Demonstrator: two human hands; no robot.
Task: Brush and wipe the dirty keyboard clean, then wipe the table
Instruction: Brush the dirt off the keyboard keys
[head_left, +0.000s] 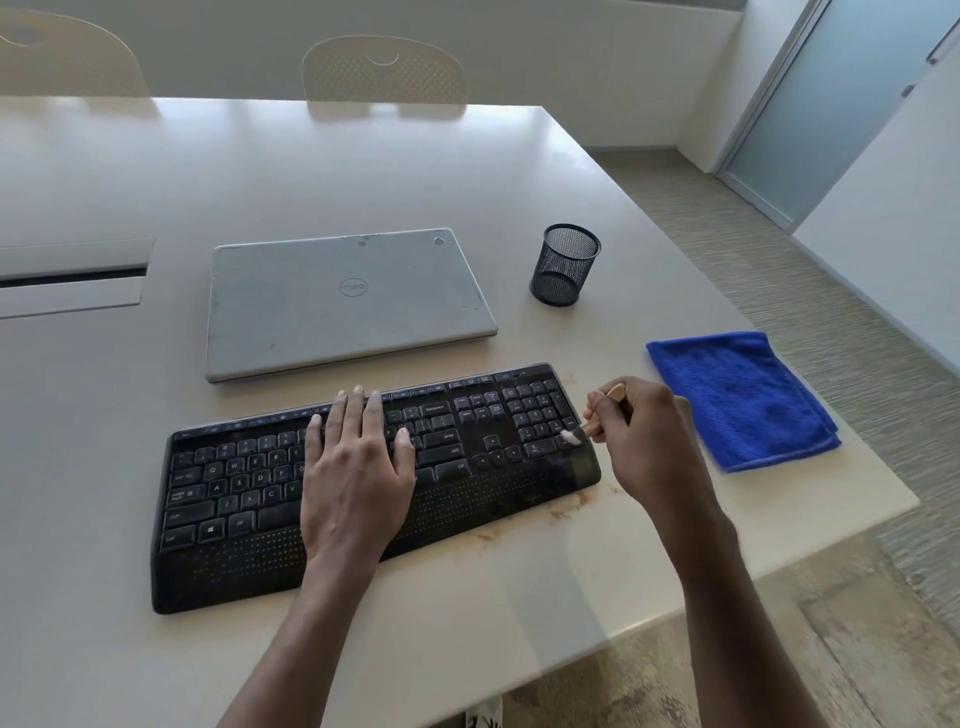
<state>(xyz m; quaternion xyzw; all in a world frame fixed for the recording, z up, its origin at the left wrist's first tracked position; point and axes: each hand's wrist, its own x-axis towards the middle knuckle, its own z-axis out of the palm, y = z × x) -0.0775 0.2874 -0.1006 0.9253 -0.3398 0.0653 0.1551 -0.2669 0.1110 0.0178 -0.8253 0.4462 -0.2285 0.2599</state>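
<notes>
A black keyboard (234, 493) lies on the white table (467, 182), slightly slanted. My left hand (358, 467) rests flat on its middle keys, fingers spread. My right hand (644, 436) grips a small wooden-handled brush (615, 393); its white bristles (570, 436) touch the lower right corner of the number pad. Brown dust (571, 504) lies on the table along the keyboard's front right edge. A folded blue cloth (743, 400) lies to the right of my right hand.
A shut grey laptop (343, 301) lies behind the keyboard. A black mesh pen cup (565, 264) stands to its right. The table's right edge is close to the cloth. Two chairs (384, 70) stand at the far side. A cable hatch (72, 275) sits at the left.
</notes>
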